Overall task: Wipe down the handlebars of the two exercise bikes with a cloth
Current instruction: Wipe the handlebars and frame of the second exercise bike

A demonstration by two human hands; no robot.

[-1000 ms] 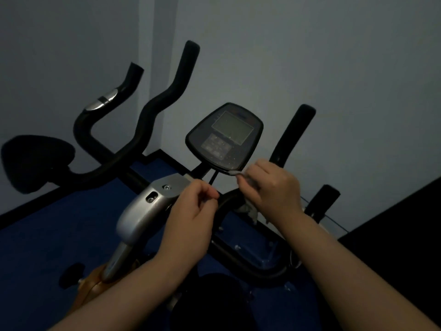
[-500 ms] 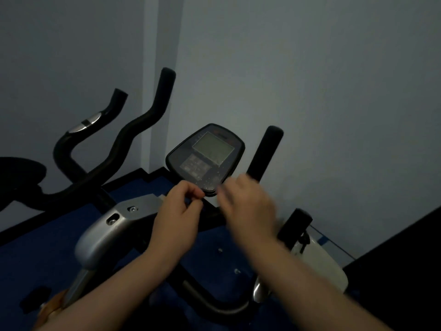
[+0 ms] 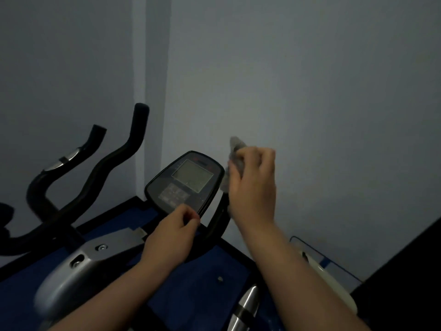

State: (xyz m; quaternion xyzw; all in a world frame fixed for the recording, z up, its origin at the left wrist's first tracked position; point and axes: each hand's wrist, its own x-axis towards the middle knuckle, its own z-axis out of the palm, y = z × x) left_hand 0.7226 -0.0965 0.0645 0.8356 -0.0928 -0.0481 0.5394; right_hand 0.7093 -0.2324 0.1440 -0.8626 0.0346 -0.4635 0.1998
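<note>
My right hand (image 3: 253,185) is wrapped around the upright right handlebar (image 3: 218,220) of the near exercise bike, with a grey cloth (image 3: 236,149) between palm and bar; the cloth's end sticks out above my fingers. The bar's upper part is hidden by hand and cloth. My left hand (image 3: 174,232) hovers just below the bike's console (image 3: 187,182), fingers pinched together, holding nothing I can see. The second bike's black curved handlebars (image 3: 105,163) rise at the left.
A grey wall stands close behind the bikes, with a corner at centre left. The near bike's silver frame cover (image 3: 78,271) is below my left arm. Blue floor mat (image 3: 205,295) lies underneath. A dark edge (image 3: 405,271) crosses the lower right.
My right hand slid up the right handlebar with the cloth, from near the console's base to the bar's top. The view tilted upward and leftward. My left hand stayed by the console.
</note>
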